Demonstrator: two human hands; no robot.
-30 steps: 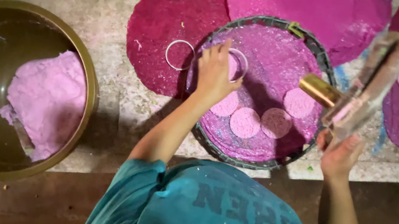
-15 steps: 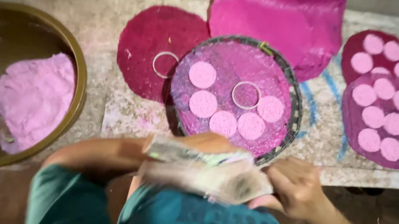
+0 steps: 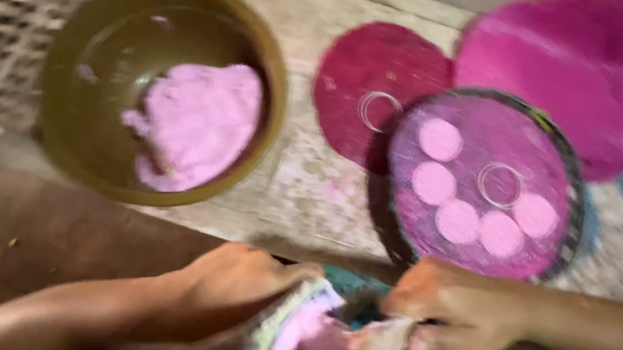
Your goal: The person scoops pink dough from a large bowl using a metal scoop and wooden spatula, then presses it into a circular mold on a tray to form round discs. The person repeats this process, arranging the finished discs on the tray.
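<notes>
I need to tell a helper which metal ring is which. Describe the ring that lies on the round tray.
Find the round tray with a dark rim. Among its pink discs lies a thin metal ring, upper right of centre. The other ring lies off the tray, on the dark red mat.

Left hand and right hand, both clenched, nearly meet low.

A brown bowl of pink dough sits left of a round tray bearing pink discs and a ring.
</notes>
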